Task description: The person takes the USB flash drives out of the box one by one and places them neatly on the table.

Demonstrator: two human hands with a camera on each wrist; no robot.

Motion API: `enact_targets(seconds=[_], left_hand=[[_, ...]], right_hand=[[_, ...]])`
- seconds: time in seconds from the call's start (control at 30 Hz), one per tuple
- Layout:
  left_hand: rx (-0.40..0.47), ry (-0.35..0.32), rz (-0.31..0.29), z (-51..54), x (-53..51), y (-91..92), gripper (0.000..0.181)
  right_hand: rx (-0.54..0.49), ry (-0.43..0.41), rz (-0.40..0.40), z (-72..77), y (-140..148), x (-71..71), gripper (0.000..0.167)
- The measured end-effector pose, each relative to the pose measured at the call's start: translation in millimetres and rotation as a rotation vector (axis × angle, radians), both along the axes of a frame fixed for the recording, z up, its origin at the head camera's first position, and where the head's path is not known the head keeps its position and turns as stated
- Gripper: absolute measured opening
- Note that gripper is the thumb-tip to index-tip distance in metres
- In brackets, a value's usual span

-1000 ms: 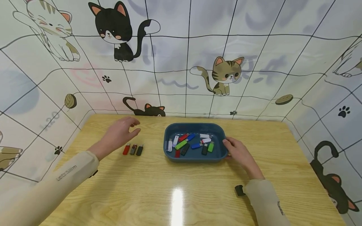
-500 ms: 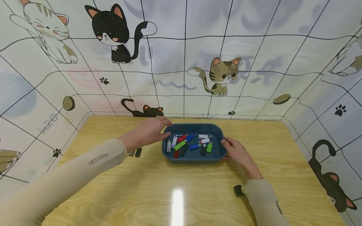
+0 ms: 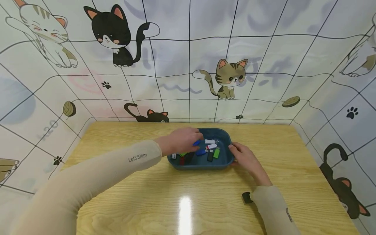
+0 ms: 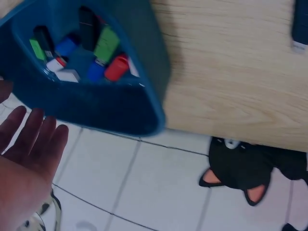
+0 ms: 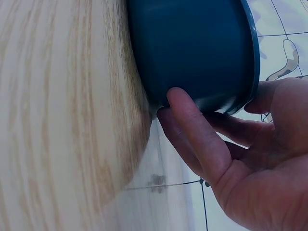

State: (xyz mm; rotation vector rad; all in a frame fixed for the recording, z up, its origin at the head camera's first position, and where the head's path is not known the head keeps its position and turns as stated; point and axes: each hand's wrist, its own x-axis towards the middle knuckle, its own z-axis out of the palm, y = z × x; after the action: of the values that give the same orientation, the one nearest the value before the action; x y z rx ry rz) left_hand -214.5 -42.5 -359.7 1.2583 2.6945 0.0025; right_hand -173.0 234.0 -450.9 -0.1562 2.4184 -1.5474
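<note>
A blue rectangular tray [image 3: 217, 164] sits on the table with several USB sticks in it, among them a green one [image 3: 216, 153], a white one [image 3: 210, 141] and a blue one [image 3: 201, 152]. My left hand [image 3: 182, 140] hovers over the tray's left half and hides some sticks. In the left wrist view its fingers [image 4: 36, 132] are loosely bent with nothing seen between them. My right hand [image 3: 246, 158] holds the tray's right end. The right wrist view has the thumb at the rim and the fingers [image 5: 192, 120] against the outer wall.
A dark USB stick [image 4: 300, 24] lies on the table outside the tray; in the head view my left sleeve [image 3: 117, 169] covers that area. The wooden table [image 3: 220, 202] ends at a cat-print wall covering [image 3: 176, 65] behind the tray.
My left hand has moved right, from above the loose USB sticks at the left to over the tray. Its forearm now hides those sticks. The right hand stays at the tray's end.
</note>
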Motion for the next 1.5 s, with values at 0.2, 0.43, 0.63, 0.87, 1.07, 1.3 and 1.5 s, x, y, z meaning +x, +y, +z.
enact_targets(seconds=[0.2, 0.43, 0.63, 0.87, 1.07, 1.3, 1.5], left_hand=[[-0.031, 0.003, -0.059, -11.7, 1.5, 21.2, 0.034], [-0.070, -0.018, -0.066, -21.7, -1.8, 35.9, 0.033], [-0.152, -0.002, -0.041, -33.0, -6.7, 40.6, 0.031], [-0.164, 0.014, -0.030, -42.4, -11.4, 47.6, 0.031], [-0.159, -0.007, -0.044, -46.9, -11.4, 54.1, 0.026], [-0.146, -0.016, -0.080, -49.0, -8.7, 56.9, 0.022], [-0.163, 0.006, -0.100, -54.0, -10.2, 59.7, 0.020]], right_hand=[[-0.003, 0.003, -0.005, -1.7, 0.4, 0.4, 0.058], [0.021, 0.000, -0.005, -0.6, 0.4, 0.0, 0.058], [0.034, -0.001, -0.015, -1.2, 0.5, -1.1, 0.056], [0.035, -0.009, -0.015, -0.8, 0.6, -0.8, 0.056], [0.029, -0.003, -0.006, -1.8, 1.2, -1.8, 0.058], [0.019, 0.000, 0.004, -2.7, 1.4, -1.8, 0.058], [0.022, 0.001, -0.001, -2.5, 2.2, -1.5, 0.059]])
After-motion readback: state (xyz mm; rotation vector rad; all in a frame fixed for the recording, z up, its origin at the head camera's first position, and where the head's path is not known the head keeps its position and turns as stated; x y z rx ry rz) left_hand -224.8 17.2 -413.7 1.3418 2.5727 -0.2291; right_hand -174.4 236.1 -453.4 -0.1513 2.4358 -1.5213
